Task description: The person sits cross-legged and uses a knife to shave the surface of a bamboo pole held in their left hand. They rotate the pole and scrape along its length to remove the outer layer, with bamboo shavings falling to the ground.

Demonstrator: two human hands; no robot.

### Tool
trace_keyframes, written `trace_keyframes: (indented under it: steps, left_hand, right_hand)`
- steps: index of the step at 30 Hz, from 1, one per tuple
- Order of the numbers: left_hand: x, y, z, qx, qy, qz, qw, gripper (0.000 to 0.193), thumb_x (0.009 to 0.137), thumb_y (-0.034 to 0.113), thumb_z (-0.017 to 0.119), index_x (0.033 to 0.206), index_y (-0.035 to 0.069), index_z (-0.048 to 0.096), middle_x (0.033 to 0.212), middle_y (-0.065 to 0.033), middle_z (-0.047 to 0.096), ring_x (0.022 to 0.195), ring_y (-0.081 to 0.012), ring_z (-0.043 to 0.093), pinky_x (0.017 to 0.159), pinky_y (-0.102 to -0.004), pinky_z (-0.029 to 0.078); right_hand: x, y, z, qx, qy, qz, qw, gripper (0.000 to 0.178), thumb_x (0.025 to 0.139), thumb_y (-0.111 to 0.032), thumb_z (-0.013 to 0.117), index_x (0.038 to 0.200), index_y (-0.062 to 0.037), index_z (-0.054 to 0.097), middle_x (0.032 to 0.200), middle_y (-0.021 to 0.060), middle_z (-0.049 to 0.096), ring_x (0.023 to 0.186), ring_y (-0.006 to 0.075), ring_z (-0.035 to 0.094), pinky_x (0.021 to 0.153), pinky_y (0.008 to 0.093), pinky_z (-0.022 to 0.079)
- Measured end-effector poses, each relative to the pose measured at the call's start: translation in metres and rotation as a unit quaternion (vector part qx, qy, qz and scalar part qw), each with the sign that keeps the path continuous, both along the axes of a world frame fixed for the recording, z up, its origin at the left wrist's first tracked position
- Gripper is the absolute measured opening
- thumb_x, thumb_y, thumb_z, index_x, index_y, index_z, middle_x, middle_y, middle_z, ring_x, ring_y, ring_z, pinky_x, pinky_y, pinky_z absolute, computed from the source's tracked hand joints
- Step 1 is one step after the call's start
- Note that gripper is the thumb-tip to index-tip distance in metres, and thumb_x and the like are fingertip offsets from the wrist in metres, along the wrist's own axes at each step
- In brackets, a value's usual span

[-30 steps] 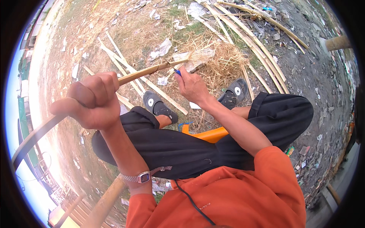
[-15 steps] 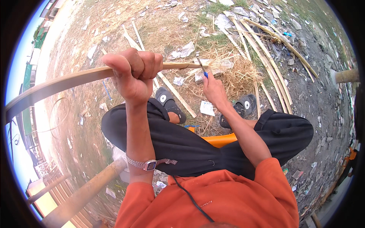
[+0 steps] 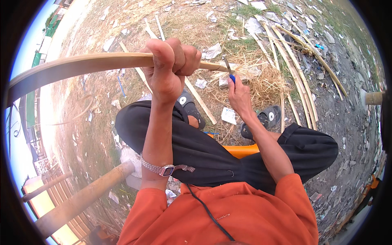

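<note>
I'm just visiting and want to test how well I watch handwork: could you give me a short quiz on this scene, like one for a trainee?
1. Multiple choice: what does the right hand hold?
a) a hammer
b) a blue-handled knife
c) a drinking cup

2. True or false: the watch is worn on the person's right wrist.

3. Fill the gap: the long pale strip is gripped in a fist by the person's ____ hand.

Key:
1. b
2. False; it is on the left wrist.
3. left: the left hand is closed around it.
</note>
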State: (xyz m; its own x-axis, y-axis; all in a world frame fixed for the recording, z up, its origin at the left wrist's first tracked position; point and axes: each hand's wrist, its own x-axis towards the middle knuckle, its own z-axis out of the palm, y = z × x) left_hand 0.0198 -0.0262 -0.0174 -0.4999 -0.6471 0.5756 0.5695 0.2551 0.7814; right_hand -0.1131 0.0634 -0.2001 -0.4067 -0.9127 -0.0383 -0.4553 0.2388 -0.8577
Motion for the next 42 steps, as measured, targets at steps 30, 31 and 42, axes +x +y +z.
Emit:
trace_keyframes:
  steps: [30,31,42]
  left_hand:
    - [-0.002,0.007,0.003,-0.046,-0.023,-0.056,0.997,0.057,0.090,0.056,0.027,0.054,0.013,0.019,0.043,0.0047,0.014,0.036,-0.0085,0.010,0.037,-0.0260,0.012]
    - [-0.002,0.004,0.003,-0.054,-0.012,-0.065,0.996,0.056,0.091,0.056,0.026,0.055,0.013,0.020,0.043,0.0044,0.014,0.036,-0.0086,0.010,0.036,-0.0257,0.013]
    - [-0.002,-0.003,0.009,0.094,-0.001,0.140,0.986,0.052,0.091,0.054,0.031,0.056,0.017,0.020,0.046,0.0059,0.012,0.044,-0.0090,0.007,0.045,-0.0266,0.012]
  right_hand:
    - [-0.005,-0.001,-0.001,0.070,0.020,0.005,0.997,0.022,0.091,-0.021,0.041,0.094,0.0012,0.043,0.066,0.0296,0.056,0.067,0.0475,0.056,0.061,0.0541,0.043]
    - [0.000,-0.002,0.015,0.034,-0.003,0.006,0.999,0.024,0.091,-0.021,0.041,0.094,0.0018,0.044,0.065,0.0295,0.056,0.066,0.0472,0.056,0.061,0.0541,0.043]
    - [-0.015,-0.004,-0.004,0.062,0.030,-0.011,0.998,0.023,0.092,-0.023,0.038,0.097,-0.0014,0.043,0.065,0.0271,0.057,0.066,0.0459,0.057,0.061,0.0533,0.045]
